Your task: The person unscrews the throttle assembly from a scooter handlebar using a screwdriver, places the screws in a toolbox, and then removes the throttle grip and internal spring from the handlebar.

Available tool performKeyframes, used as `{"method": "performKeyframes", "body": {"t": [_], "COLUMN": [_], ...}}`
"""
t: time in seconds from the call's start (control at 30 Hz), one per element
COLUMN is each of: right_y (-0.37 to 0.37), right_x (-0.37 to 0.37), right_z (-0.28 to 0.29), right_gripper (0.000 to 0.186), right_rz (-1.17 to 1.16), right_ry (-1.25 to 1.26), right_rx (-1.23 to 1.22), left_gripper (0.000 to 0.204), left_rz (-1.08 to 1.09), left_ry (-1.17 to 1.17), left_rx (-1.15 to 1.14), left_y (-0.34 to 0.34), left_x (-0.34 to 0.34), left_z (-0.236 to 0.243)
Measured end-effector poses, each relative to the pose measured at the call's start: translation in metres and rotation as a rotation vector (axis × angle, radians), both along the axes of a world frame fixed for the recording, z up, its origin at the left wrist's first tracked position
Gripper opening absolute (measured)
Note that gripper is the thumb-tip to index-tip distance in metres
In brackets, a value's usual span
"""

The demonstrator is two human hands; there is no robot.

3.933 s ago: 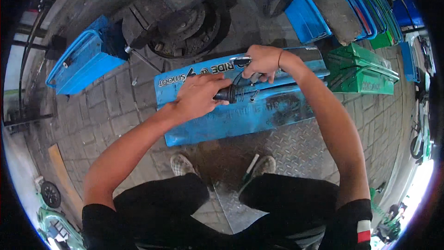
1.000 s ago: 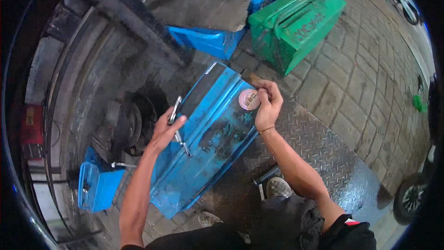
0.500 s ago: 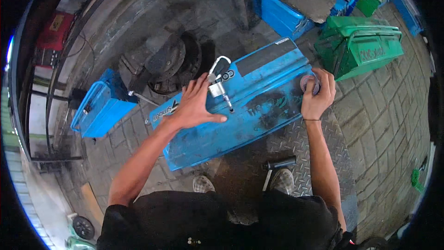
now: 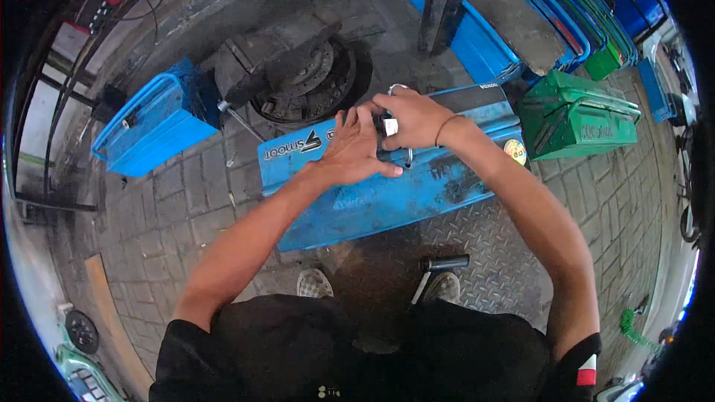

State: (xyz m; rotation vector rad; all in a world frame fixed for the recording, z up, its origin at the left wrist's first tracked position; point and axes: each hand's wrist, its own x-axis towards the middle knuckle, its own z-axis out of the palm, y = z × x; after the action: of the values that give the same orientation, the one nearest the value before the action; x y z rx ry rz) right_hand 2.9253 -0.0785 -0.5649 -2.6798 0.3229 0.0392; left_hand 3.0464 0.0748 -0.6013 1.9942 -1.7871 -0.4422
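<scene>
Grips a silver fitting atop a blue box, mid-frame, in a curled right hand; rests a spread left hand just beside. Looks already shut on top; cannot tell locked from loose at the fitting. Has a black tube lying lower centre.

head view, left fisheye | from head height, facing steeply down | left hand, right hand and box near, at mid-frame | shoes farther, below centre | edges bend toward dark rim
</scene>
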Motion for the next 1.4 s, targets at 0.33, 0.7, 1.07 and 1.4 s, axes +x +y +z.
{"method": "performKeyframes", "body": {"t": [0.33,0.7,1.07,1.4], "right_y": [-0.006,0.058,0.068,0.043], "right_x": [0.016,-0.04,-0.084,-0.088], "right_z": [0.058,0.041,0.009,-0.026], "right_gripper": [0.036,0.026,0.031,0.039], "right_rz": [0.553,0.108,-0.462,-0.556], "right_ry": [0.114,0.072,-0.063,-0.381], "right_rx": [-0.431,-0.387,0.032,0.451], "left_gripper": [0.126,0.12,0.1,0.094], "left_rz": [0.025,0.021,-0.001,-0.018], "left_ry": [0.012,0.044,0.086,0.096], "left_rx": [0.133,0.028,0.022,0.015], "left_y": [0.007,0.009,0.006,0.004], "left_x": [0.003,0.005,0.004,0.001], "left_z": [0.003,-0.005,0.008,0.01]}}
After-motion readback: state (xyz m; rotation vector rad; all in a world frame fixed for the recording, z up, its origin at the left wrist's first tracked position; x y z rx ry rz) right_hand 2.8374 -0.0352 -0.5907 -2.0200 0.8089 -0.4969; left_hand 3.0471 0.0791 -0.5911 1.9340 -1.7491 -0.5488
